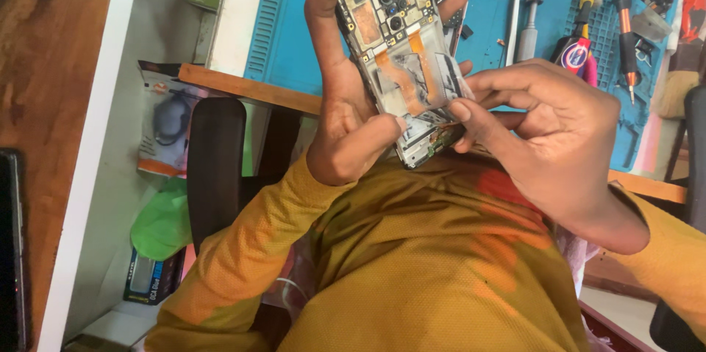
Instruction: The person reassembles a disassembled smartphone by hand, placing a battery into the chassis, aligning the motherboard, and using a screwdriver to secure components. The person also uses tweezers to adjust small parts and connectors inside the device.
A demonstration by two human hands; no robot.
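Note:
An opened phone (pixel 401 50) with its back cover off shows a circuit board, camera modules and copper-coloured strips. My left hand (pixel 340 116) grips it along its left edge, with the thumb pressed on the lower part. My right hand (pixel 548 131) pinches the phone's lower right edge between thumb and fingertips, at a thin clear film or plate over the middle. Both arms wear orange-yellow sleeves. The phone is held up over the front edge of a blue work mat (pixel 309 21).
On the blue mat lie metal tweezers (pixel 512 6), a grey screwdriver (pixel 528 25), a red-tipped tool (pixel 626 36) and a yellow-handled tool (pixel 583 6). A dark chair back (pixel 215 168), a green cloth (pixel 162 223) and packets sit at the left, beside a brown wooden surface (pixel 44 72).

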